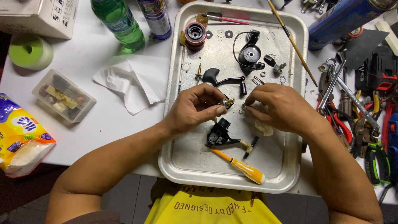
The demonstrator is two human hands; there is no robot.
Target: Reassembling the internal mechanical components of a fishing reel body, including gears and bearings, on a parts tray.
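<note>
1. The white worktop (103, 120) carries everything in view; a metal tray (232, 174) sits at its middle, right in front of the person.
2. The left hand (195, 108) hovers over the tray's centre, its grip pressed together: thumb and fingertips pinch a small brass-tipped part (227, 101).
3. The right hand (275, 105) is just beside it, fingers curled and pinching close; what sits between them is too small to tell. A crumpled scrap of tissue (264, 127) shows under this hand.
4. Inside the tray, beyond the hands: a black reel body (251, 53), a black crank handle (224, 79), a dark spool with a red rim (195, 35), and loose washers (228, 34) and rings.
5. Inside the tray, nearer the person: a black gear housing (219, 135) and a yellow-handled screwdriver (244, 168).
6. Left of the tray lie a white tissue sheet (130, 83), a clear box of small parts (63, 96), a green bottle (120, 23) and a pale green tape roll (30, 52).
7. To the right, a heap of pliers and wrenches (352, 112) crowds the worktop's edge, with a thin brush (292, 41) resting across the tray's rim.
</note>
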